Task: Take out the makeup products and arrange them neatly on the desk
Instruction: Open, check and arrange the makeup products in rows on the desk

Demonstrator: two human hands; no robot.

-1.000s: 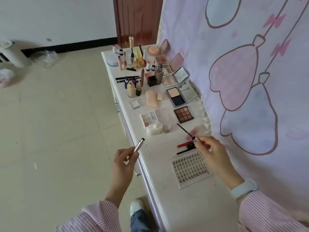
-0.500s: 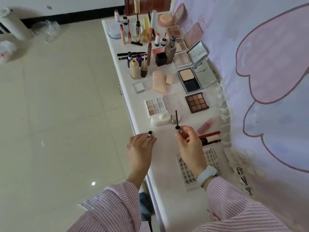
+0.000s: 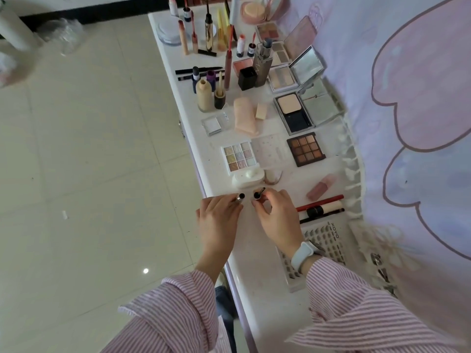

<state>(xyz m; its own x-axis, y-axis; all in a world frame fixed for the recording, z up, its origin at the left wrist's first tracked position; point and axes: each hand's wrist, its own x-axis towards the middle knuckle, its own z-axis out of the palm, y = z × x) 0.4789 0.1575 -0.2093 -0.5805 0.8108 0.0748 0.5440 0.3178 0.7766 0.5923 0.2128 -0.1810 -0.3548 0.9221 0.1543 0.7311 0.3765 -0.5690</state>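
My left hand (image 3: 218, 220) grips a thin silver tube (image 3: 240, 197) with its open end pointing up. Right beside it, my right hand (image 3: 276, 217) pinches the black wand and cap (image 3: 258, 194) of that tube, its tip a few centimetres from the tube mouth. Both hands hover over the near part of the white desk (image 3: 254, 253). Many makeup products lie laid out beyond them: a pale eyeshadow palette (image 3: 239, 156), a brown palette (image 3: 305, 148), a powder compact (image 3: 295, 113) and a pink tube (image 3: 245, 119).
A false-lash tray (image 3: 328, 243) lies under my right wrist, with red and black pencils (image 3: 321, 207) and a pink gloss (image 3: 321, 186) beside it. A white case (image 3: 248, 177) sits just past my hands. Patterned fabric (image 3: 407, 98) hangs on the right; tiled floor (image 3: 89, 161) lies left.
My right hand brought the wand leftward from the pencils toward the tube, and my left hand came in over the desk edge. The two parts now sit almost side by side.
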